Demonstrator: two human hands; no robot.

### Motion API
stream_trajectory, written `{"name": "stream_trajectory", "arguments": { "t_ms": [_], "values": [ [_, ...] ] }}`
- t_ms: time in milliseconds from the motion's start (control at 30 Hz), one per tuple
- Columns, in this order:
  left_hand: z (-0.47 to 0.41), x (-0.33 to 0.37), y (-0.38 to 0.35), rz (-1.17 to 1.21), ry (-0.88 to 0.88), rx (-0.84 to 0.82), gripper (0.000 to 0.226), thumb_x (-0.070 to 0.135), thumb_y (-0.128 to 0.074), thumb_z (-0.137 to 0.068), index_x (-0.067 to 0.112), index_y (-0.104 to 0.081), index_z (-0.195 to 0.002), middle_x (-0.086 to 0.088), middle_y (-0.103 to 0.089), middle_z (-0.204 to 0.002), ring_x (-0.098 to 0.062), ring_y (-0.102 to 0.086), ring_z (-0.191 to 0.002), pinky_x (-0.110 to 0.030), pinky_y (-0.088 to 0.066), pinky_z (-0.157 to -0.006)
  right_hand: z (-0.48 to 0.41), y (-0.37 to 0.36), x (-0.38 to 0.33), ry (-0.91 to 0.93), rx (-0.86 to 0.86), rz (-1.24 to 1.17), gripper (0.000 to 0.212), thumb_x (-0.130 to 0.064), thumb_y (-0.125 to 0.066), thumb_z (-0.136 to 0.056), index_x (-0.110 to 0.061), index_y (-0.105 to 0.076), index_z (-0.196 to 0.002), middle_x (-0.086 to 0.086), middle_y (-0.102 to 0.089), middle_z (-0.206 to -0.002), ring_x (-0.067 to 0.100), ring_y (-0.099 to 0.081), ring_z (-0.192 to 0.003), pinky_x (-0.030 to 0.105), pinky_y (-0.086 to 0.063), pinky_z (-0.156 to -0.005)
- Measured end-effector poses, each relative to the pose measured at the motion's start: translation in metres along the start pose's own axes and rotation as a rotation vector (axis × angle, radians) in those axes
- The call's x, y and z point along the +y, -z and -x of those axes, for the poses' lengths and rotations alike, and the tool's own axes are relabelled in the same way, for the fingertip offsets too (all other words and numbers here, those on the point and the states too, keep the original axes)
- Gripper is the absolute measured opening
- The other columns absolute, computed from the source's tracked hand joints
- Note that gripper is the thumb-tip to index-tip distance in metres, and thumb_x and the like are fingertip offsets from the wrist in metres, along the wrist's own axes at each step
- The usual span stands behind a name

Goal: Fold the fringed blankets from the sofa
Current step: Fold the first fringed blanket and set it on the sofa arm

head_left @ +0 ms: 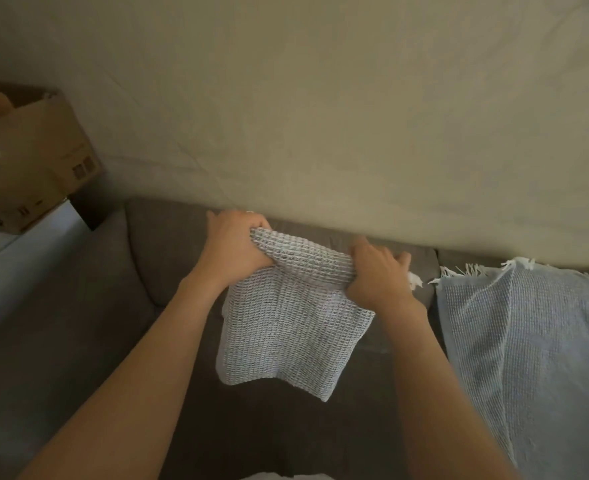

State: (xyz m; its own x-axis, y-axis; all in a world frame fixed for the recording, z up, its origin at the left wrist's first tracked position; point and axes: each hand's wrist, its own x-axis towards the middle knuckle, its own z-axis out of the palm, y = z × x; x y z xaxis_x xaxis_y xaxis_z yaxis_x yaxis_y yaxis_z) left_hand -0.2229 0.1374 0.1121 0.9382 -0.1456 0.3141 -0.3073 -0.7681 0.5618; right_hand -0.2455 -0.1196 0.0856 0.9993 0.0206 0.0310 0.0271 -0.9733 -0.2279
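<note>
Grey sofa (147, 265) under cream wall (320, 116). Left grip (234, 244), right grip (379, 271) both clenched round top edge of blanket (286, 334), hung clear, presumably to square layers. Second blanket (535, 334) draped, unfolded.

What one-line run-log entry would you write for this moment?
stage: folding | left hand: grips held blanket top edge | right hand: grips same edge | second blanket: draped on sofa, unfolded

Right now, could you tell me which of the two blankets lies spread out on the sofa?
The pale blue blanket on the right, draped over the sofa; the grey-white blanket hangs folded from the left hand and right hand.
</note>
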Motion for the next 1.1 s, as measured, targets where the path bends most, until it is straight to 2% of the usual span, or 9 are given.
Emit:
{"name": "stream_trajectory", "arguments": {
  "t_ms": [133, 233, 367, 567, 733, 800, 933, 1033, 1100],
  "values": [
    [0.000, 0.041, -0.005, 0.177, -0.073, -0.137, 0.025, 0.012, -0.090, -0.062, 0.022, -0.069, -0.073, 0.010, -0.071, -0.070, -0.004, -0.064, -0.064, -0.031, -0.050, -0.059, -0.005, -0.003, -0.037, 0.325, 0.041, -0.423, 0.085, -0.049, -0.089, -0.067, -0.034, -0.045, -0.139, -0.013, -0.074, -0.109, 0.016, -0.071, -0.097, 0.040, -0.050, -0.089],
    [0.000, 0.036, -0.009, 0.375, -0.080, -0.139, 0.040, 0.003, -0.090, -0.066, 0.020, -0.068, -0.094, 0.007, -0.070, -0.085, -0.003, -0.062, -0.071, -0.026, -0.049, -0.062, -0.013, -0.004, -0.043, 0.338, 0.086, -0.553, 0.056, -0.041, -0.092, -0.069, -0.033, -0.064, -0.117, -0.010, -0.077, -0.096, 0.020, -0.073, -0.088, 0.042, -0.058, -0.074],
    [0.011, 0.012, -0.011, 0.472, 0.036, -0.158, 0.071, 0.021, -0.102, -0.065, 0.032, -0.063, -0.124, 0.013, -0.064, -0.117, 0.005, -0.068, -0.104, -0.018, -0.056, -0.086, -0.023, -0.005, -0.035, 0.321, 0.090, -0.680, 0.025, -0.031, -0.087, -0.072, -0.024, -0.075, -0.092, -0.007, -0.076, -0.080, 0.013, -0.073, -0.075, 0.044, -0.058, -0.066],
    [0.034, -0.032, -0.055, 0.349, 0.233, -0.209, 0.068, 0.029, -0.095, -0.067, 0.037, -0.068, -0.128, 0.019, -0.076, -0.112, 0.007, -0.070, -0.101, -0.023, -0.057, -0.084, -0.024, -0.004, -0.035, 0.282, 0.138, -0.916, 0.016, -0.021, -0.088, -0.082, -0.019, -0.080, -0.096, -0.003, -0.080, -0.090, 0.018, -0.077, -0.084, 0.049, -0.061, -0.074],
    [0.041, -0.051, -0.078, 0.305, 0.295, -0.163, 0.032, 0.024, -0.088, -0.080, 0.035, -0.072, -0.105, 0.018, -0.076, -0.099, 0.005, -0.072, -0.091, -0.030, -0.058, -0.084, -0.017, 0.015, -0.026, 0.255, 0.245, -1.257, 0.024, -0.002, -0.083, -0.085, -0.006, -0.079, -0.108, 0.004, -0.081, -0.103, 0.024, -0.078, -0.098, 0.043, -0.063, -0.087],
    [0.040, -0.055, -0.080, 0.271, 0.287, -0.144, 0.041, 0.031, -0.088, -0.081, 0.033, -0.071, -0.118, 0.016, -0.076, -0.110, -0.003, -0.072, -0.101, -0.032, -0.057, -0.091, -0.014, 0.020, -0.025, 0.254, 0.256, -1.330, 0.024, 0.000, -0.082, -0.085, -0.004, -0.078, -0.109, 0.007, -0.081, -0.105, 0.027, -0.077, -0.099, 0.041, -0.063, -0.087],
    [0.030, -0.062, -0.069, 0.223, 0.250, -0.163, 0.037, 0.031, -0.086, -0.085, 0.028, -0.061, -0.113, 0.015, -0.073, -0.101, -0.003, -0.070, -0.093, -0.036, -0.058, -0.082, -0.013, 0.018, -0.015, 0.169, 0.253, -1.376, 0.025, 0.001, -0.082, -0.086, -0.007, -0.079, -0.110, 0.008, -0.081, -0.105, 0.027, -0.077, -0.100, 0.039, -0.063, -0.086],
    [0.021, -0.061, -0.057, 0.124, 0.180, -0.200, 0.030, 0.038, -0.079, -0.087, 0.033, -0.052, -0.099, 0.011, -0.071, -0.089, -0.011, -0.071, -0.081, -0.042, -0.058, -0.068, -0.017, 0.014, 0.003, 0.003, 0.330, -1.027, 0.031, 0.001, -0.078, -0.084, -0.014, -0.072, -0.111, -0.002, -0.076, -0.090, 0.007, -0.071, -0.079, 0.034, -0.058, -0.068],
    [0.013, -0.056, -0.051, 0.029, 0.124, -0.231, 0.027, 0.040, -0.075, -0.086, 0.035, -0.050, -0.093, 0.012, -0.069, -0.085, -0.013, -0.068, -0.077, -0.039, -0.054, -0.064, -0.016, 0.012, 0.003, -0.131, 0.388, -0.859, 0.050, 0.008, -0.065, -0.075, -0.019, -0.055, -0.116, 0.001, -0.067, -0.089, 0.011, -0.062, -0.071, 0.040, -0.053, -0.064]
  ]
}}
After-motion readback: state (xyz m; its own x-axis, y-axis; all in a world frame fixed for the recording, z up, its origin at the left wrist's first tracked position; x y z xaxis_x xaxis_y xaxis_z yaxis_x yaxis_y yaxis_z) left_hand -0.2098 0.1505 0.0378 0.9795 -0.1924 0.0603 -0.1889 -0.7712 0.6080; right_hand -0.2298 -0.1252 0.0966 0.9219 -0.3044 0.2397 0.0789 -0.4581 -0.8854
